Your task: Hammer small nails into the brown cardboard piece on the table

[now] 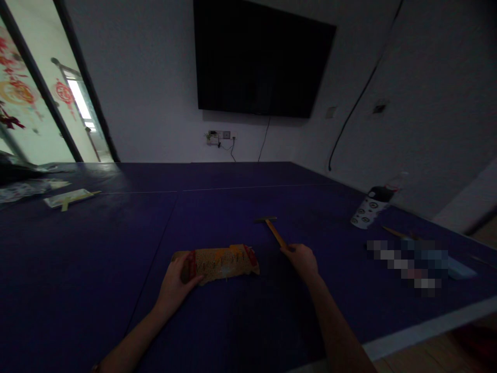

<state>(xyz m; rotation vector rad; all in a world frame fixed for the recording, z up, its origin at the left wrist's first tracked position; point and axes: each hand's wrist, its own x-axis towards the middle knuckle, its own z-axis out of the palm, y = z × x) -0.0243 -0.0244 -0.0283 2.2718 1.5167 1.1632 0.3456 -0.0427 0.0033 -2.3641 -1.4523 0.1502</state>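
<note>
A long brick-shaped packet (pixel 229 263), tan and speckled with dark red ends and an orange patch, lies on the dark blue table (pixel 116 259). Its contents I cannot make out. My left hand (pixel 179 277) is closed on the packet's left end, thumb along the near side and fingers over the top. To the right of the packet, my right hand (pixel 302 260) grips a hammer (pixel 276 234) by the end of its wooden handle. The hammer's thin metal head points away from me, just above or on the table, apart from the packet.
A bottle with dark liquid (pixel 370 207) stands at the right, near a light blue item (pixel 460 268) and a blurred-out patch. Flat packaging with yellow tape (pixel 72 198) lies at the far left. Beyond the table, a television (pixel 264 59) hangs on the wall.
</note>
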